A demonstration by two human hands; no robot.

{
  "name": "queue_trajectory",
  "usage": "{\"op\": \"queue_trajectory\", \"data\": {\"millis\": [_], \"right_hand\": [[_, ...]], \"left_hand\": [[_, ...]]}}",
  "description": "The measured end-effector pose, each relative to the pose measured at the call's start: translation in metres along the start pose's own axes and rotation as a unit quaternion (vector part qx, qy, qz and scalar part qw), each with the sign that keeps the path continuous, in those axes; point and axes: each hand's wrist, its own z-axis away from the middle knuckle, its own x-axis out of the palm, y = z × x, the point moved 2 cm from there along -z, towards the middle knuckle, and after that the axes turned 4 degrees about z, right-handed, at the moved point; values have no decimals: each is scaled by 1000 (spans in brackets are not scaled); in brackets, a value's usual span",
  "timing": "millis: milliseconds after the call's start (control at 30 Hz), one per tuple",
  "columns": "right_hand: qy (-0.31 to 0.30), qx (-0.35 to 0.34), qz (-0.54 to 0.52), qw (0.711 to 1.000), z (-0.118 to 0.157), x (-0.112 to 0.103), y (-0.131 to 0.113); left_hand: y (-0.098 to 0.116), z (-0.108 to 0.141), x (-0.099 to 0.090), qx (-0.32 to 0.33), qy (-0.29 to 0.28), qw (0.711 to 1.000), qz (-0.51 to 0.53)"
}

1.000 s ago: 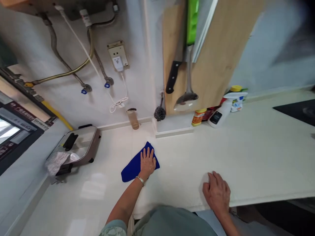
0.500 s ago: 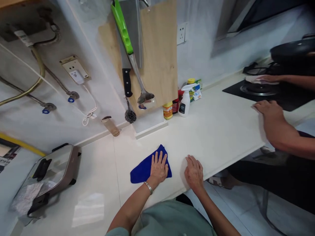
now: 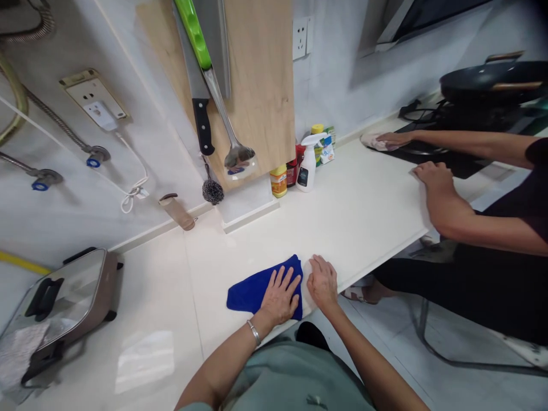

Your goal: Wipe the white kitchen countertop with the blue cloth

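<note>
Near the front edge of the glossy white stone countertop (image 3: 368, 217), a soft, limp blue cloth (image 3: 252, 287) lies flat under the left hand (image 3: 281, 295), whose fingers are spread and pressing down rather than clenched. The right hand (image 3: 322, 281) rests flat, fingers relaxed, just beside the cloth at the edge. The cloth looks light and should slide easily on the slick top; bunching its middle would give a good hold. Bare counter stretches toward the back wall; a co-worker's hand (image 3: 432, 174) is well apart at the right end.

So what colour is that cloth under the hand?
The cloth is deep blue, plain with no pattern. The left hand lies flat on it; the head view shows it clearly.
</note>
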Motion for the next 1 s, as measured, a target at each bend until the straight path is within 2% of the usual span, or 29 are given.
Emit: {"op": "queue_trajectory", "data": {"millis": [167,333,533,700,1000], "right_hand": [[5,-11,-14,1000,4,0,4],[6,-19,-23,1000,10,-2,12],[-8,-25,-22,999,14,3,21],[0,-20,-8,1000,16,3,22],[4,-15,-12,1000,19,3,23]], "left_hand": [[-4,26,-12,49,-44,997,51],[-20,69,-29,57,-70,993,78],[-42,147,-54,1,-74,994,81],[-53,215,-65,-66,-65,994,51],[-67,336,-83,-140,-5,990,-21]]}}
